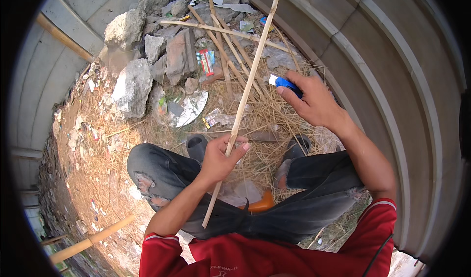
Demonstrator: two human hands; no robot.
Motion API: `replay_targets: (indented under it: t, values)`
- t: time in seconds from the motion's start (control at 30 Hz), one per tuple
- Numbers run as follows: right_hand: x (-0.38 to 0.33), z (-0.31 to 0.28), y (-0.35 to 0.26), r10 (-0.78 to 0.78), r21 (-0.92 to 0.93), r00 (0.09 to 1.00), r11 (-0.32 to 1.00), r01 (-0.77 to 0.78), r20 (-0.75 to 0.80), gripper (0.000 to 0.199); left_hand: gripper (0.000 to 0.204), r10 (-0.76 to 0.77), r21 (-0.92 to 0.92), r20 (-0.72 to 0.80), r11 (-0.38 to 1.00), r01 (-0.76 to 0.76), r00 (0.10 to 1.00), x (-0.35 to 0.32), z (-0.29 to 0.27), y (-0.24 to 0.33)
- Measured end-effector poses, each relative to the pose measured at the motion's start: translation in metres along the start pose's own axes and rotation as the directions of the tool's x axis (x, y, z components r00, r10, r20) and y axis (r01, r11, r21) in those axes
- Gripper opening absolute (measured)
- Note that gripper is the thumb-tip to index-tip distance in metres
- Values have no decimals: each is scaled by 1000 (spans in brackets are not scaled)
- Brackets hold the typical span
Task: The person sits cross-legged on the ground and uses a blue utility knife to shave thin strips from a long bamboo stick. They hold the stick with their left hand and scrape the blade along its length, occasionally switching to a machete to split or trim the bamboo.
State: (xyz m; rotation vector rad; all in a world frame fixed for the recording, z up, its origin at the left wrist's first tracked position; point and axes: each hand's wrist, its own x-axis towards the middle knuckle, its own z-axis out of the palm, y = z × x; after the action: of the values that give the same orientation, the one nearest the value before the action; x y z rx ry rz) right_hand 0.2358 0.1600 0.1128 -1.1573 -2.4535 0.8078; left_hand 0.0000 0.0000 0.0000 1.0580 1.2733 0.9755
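Note:
My left hand (221,158) is closed around a long, pale bamboo strip (244,101) a little below its middle. The strip slants from my lap up past the top edge of the view, with its lower end over my left thigh. Off to the right, my right hand (314,99) grips a blue box cutter (288,86), its short pale blade showing beyond the thumb. The blade is apart from the strip, a short way to its right. Part of the cutter's body is hidden in my fingers.
Several more bamboo sticks (223,46) lie crossed ahead, beside rough stones (133,88) and a broken silvery disc (191,109). Straw and litter cover the ground. A ribbed metal wall (387,80) curves along the right. Something orange (262,202) shows beneath my legs.

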Motion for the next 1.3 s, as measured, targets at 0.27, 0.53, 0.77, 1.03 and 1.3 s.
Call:
replay_targets:
  t: [0.27,0.53,0.77,1.03,1.3]
  values:
    - [-11,70,-10,-125,109,963,989,102,238,35,26,-78,-243,107,965,103,991,6,-4,10]
    - [-6,85,-29,-36,9,938,999,36,344,41,24,-118,-453,255,862,226,960,4,-17,8]
    - [42,42,48,173,-59,979,982,-180,-107,48,45,-135,-356,369,893,274,920,-9,-16,7]
    - [-1,47,-5,24,3,985,1000,-25,172,44,43,-67,-309,301,937,164,951,-2,-7,8]
    - [-9,82,-16,-37,-81,961,995,61,274,42,38,-77,-200,165,974,110,983,2,-7,7]
